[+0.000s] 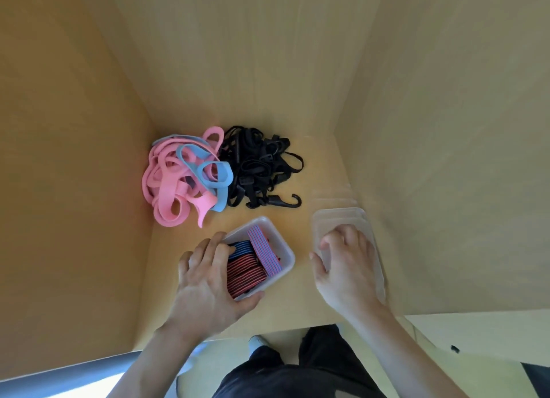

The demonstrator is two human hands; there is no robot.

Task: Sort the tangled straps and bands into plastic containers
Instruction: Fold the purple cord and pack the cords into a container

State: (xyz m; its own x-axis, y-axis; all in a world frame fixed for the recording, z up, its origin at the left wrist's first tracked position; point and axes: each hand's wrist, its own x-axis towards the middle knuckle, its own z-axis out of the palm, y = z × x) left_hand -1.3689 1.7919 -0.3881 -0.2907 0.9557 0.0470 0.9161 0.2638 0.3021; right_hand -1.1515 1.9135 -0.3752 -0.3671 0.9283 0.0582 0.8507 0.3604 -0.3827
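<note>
The person is working at a wooden counter [315, 171] set in an alcove, and both hands are busy with tubs. The left hand [208, 284] is gripping the clear plastic container [289, 259] nearest the front edge, fingers hooked over its left rim and thumb pressing its near wall. Inside, red-and-blue striped bands [247, 268] are lying packed side by side, nearly filling it. The right hand [349, 266] is bearing down on the stack of empty containers [339, 214] just to the right, fingers bent over the top tub and thumb curling at its left edge, seemingly working one tub free. Toward the back, well apart from both hands, the pink and blue bands [178, 186] are sitting in a loose heap touching the pile of black straps [256, 165], one hook [293, 201] sticking out at the near side. All of this is looking light and limp. The flat bands are likely stretching and dragging neighbours along, so pinching a single loop at its outer curve should be cleanest. The black straps are probably snagging on their hooks, so taking one by a hook end and shaking it loose seems wise. The thin tubs may be flexing, so holding them by the rim makes sense.
</note>
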